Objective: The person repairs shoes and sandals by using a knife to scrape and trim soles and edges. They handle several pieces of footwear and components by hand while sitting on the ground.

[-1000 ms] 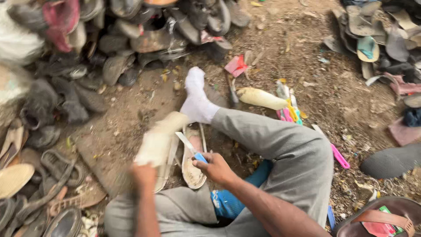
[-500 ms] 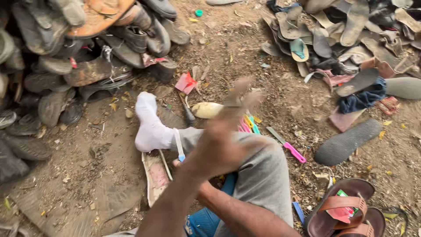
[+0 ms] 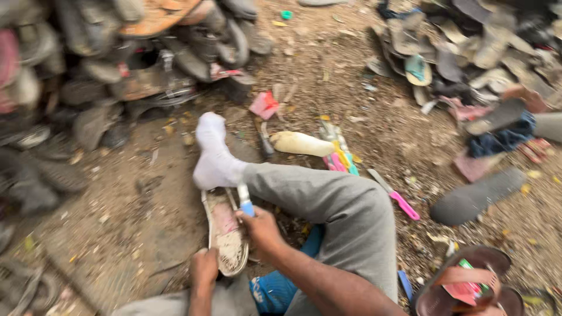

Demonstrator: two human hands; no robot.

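Note:
I sit on bare dirt with one leg in grey trousers and a white sock stretched forward. A worn shoe sole, pale with a reddish patch, lies on the ground beside the sock. My left hand grips the sole's near end. My right hand rests by the sole's right edge and holds a small blue-handled tool whose light tip points up toward the sock.
Heaps of old shoes lie at the left and at the far right. A cream bottle, a pink-handled blade, a red scrap, a dark loose sole and a brown sandal lie around my leg.
My right hand, raised and blurred half a second ago, has come down beside the sole with the blue-handled tool. My left hand now grips the sole's near end. The view has shifted slightly.

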